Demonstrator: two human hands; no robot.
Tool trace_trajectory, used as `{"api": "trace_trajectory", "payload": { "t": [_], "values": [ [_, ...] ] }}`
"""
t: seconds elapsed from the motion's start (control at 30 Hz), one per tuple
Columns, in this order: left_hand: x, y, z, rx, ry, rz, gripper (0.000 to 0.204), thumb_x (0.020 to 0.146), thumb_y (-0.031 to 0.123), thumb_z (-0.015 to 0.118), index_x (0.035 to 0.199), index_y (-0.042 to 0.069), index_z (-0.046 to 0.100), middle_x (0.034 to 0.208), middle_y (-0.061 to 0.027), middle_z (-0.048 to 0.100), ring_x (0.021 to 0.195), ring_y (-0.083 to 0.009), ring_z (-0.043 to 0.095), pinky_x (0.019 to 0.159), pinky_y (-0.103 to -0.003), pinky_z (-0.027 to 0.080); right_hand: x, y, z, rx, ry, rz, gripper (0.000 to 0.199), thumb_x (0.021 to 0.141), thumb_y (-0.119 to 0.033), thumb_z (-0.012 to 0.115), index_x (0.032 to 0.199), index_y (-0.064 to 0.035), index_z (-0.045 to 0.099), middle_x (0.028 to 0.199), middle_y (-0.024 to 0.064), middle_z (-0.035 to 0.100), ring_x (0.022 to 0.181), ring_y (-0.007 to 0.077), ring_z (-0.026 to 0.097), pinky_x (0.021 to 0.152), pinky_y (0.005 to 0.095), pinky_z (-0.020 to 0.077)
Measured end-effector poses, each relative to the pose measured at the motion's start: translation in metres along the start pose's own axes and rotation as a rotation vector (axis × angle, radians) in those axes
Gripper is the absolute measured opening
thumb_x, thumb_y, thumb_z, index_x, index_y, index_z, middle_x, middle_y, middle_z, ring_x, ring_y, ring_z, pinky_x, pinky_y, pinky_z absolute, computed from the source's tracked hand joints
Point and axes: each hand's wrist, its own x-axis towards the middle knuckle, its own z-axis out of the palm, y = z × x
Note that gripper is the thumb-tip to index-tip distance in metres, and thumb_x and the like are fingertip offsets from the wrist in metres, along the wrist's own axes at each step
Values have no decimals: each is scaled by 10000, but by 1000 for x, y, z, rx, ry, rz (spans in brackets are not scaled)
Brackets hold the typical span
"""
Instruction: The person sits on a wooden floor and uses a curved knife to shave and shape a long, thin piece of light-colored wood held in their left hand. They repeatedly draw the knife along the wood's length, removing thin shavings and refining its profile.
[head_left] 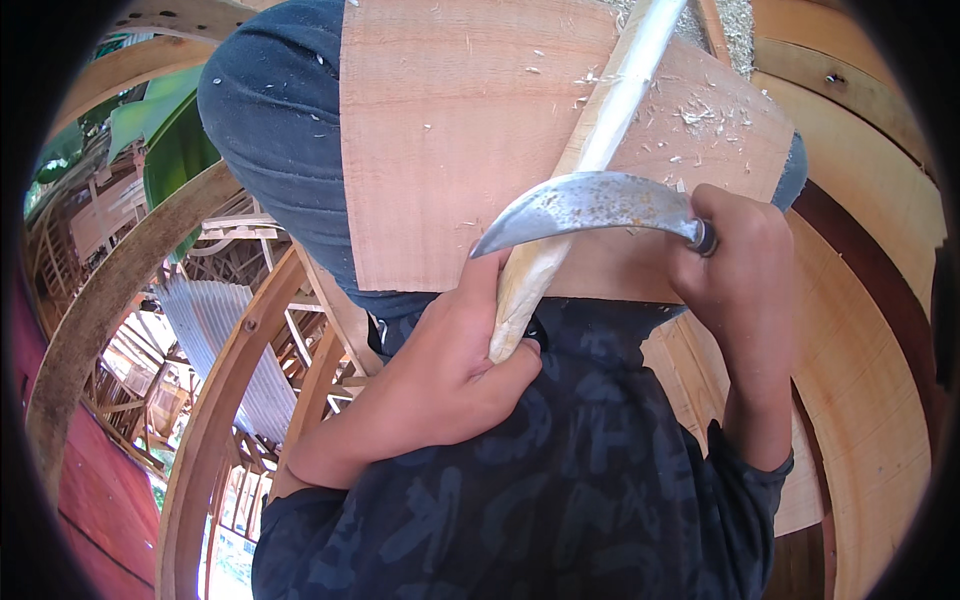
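Note:
My left hand (470, 350) is closed round the near end of a pale, whittled wooden stick (612, 118). From there the stick slants up and away to the right, over a flat wooden board (450, 130) laid across my lap. In my closed right hand (735, 265) is a curved knife (590, 205), its handle mostly hidden by the fingers. The rust-spotted blade crosses the stick and points left, its tip close to my left index finger. Whether the edge touches the wood, I cannot tell.
Wood shavings (700, 115) lie scattered on the board. Curved wooden ribs (230, 400) rise at the left, with corrugated sheet (225, 340) and stacked timber beyond them. Broad curved planks (860, 370) run along the right side. A green leaf (165, 130) hangs at the upper left.

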Motion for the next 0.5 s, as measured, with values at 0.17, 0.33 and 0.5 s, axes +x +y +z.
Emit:
{"api": "trace_trajectory", "payload": {
  "t": [0.17, 0.33, 0.5],
  "values": [
    [-5, 12, 0, 127, 14, -46, 506, 804, 31, 570, 1264, 14, 360, 874, -72, 459, 826, -154, 470, 768, -302, 399, 36, 27, 1, -179, 260, -44, 196, 713, -179, 643, 740, 14, 658, 677, 224, 612, 673, 389, 620, 623, 436, 497],
    [-4, 7, -1, 234, 32, 47, 526, 823, 69, 560, 1265, -35, 294, 831, -229, 530, 782, -364, 577, 704, -417, 447, 66, 66, -11, -81, 218, 226, 280, 787, -210, 583, 744, 62, 632, 634, 259, 549, 580, 390, 568, 580, 428, 457],
    [-3, 3, -3, 234, 22, 56, 530, 826, 69, 562, 1268, -38, 289, 836, -252, 543, 782, -394, 588, 704, -429, 454, 42, 42, -17, 16, 67, 267, 270, 786, -202, 576, 755, 60, 635, 593, 238, 527, 554, 368, 569, 572, 413, 456]
  ]
}}
